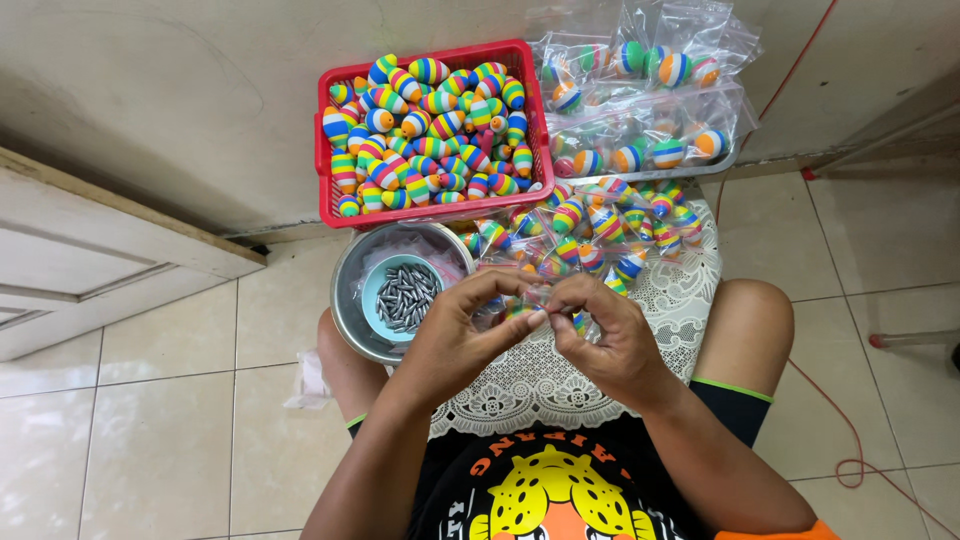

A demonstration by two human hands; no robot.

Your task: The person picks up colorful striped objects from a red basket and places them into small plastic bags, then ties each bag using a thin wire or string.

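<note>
My left hand point(462, 335) and my right hand point(603, 335) meet over my lap, fingertips pinched together on a small clear plastic bag point(540, 300) with a striped float inside. Both hands hover above a white lace cloth point(540, 385) spread on my knees. Just beyond my fingers lies a heap of bagged rainbow-striped floats point(590, 235). To the left of my left hand stands a metal bowl point(350, 300) holding a small blue dish point(378, 278) of grey lead sinkers point(405, 298).
A red plastic basket point(325, 165) full of loose striped floats sits against the wall ahead. To its right a clear tray point(740, 145) carries more bagged floats. A red cable point(830, 420) runs over the tiles at right. A white door frame point(100, 260) lies at left.
</note>
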